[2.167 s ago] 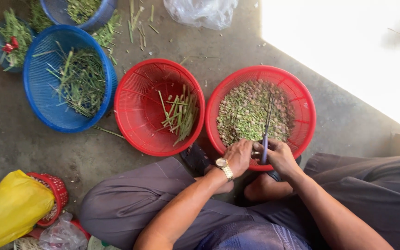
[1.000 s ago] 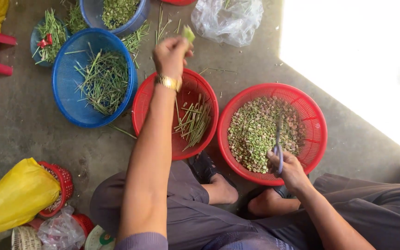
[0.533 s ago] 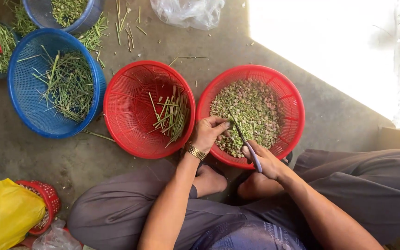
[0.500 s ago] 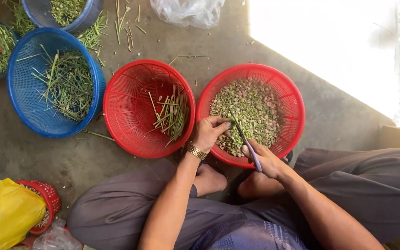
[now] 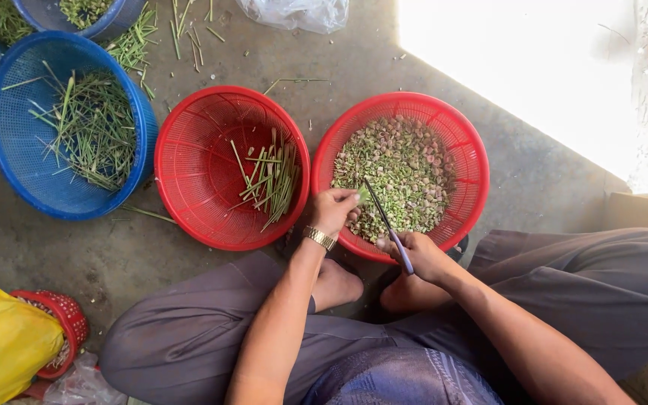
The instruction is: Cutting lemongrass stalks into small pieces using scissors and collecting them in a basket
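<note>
The left hand (image 5: 333, 210) is pinching a green stalk (image 5: 361, 196) while the right hand (image 5: 420, 255) is gripping a knife (image 5: 385, 223), slicing it over the red basket (image 5: 474, 161) of cut pieces. Next cut probably needs the stalk fed forward.

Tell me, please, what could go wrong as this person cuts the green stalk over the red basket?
The knife blade lies right against the left hand pinching a short green piece, so a slip could nick the fingers. The right hand works at the near rim of the red basket of cut pieces, so some bits might fall onto the concrete floor.
</note>
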